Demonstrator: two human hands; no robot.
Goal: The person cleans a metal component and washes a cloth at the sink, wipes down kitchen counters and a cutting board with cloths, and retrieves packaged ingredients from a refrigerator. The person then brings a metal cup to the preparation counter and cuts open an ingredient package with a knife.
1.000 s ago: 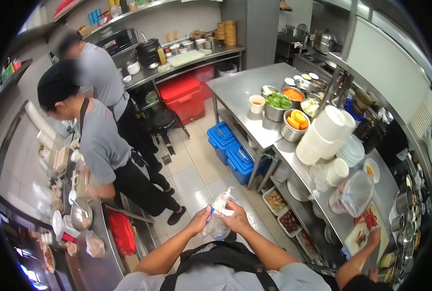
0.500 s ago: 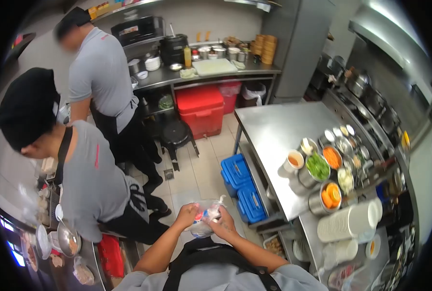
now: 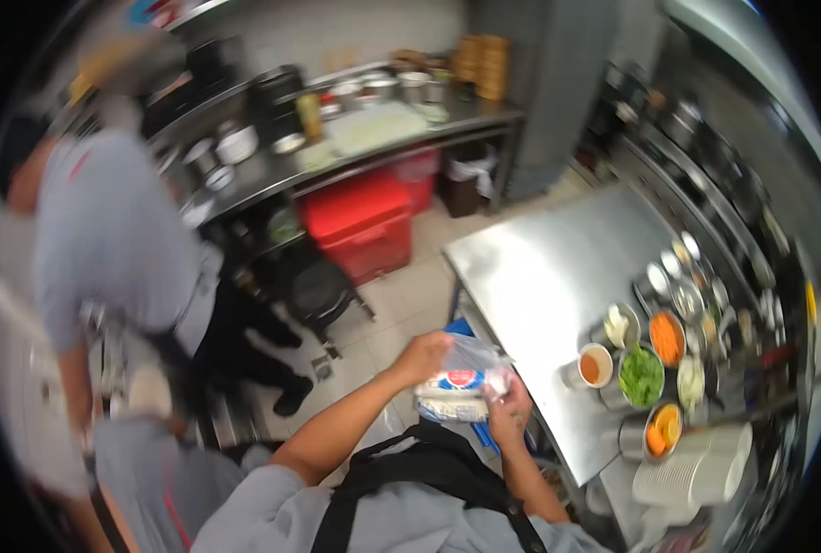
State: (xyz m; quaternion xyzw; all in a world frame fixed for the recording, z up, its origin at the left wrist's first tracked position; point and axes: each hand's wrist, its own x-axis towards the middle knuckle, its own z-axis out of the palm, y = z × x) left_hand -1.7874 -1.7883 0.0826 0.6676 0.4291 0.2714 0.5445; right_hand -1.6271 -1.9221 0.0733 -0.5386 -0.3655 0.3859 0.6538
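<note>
A clear plastic bag with white packs inside, one bearing a red and blue label, hangs between my hands in front of my apron. My left hand is closed on the bag's upper left edge. On the other side, my right hand grips the bag's right end, where the plastic is bunched. The bag is held above the floor, just left of the steel table.
Tubs of greens, shredded carrot and orange pieces stand on the right, by stacked white containers. A red cooler and black stool are ahead. Two co-workers stand left.
My view has turned and shifted. The bag is stretched wider, with its label now showing, and my hands have moved to the right in view, nearer the steel table.
</note>
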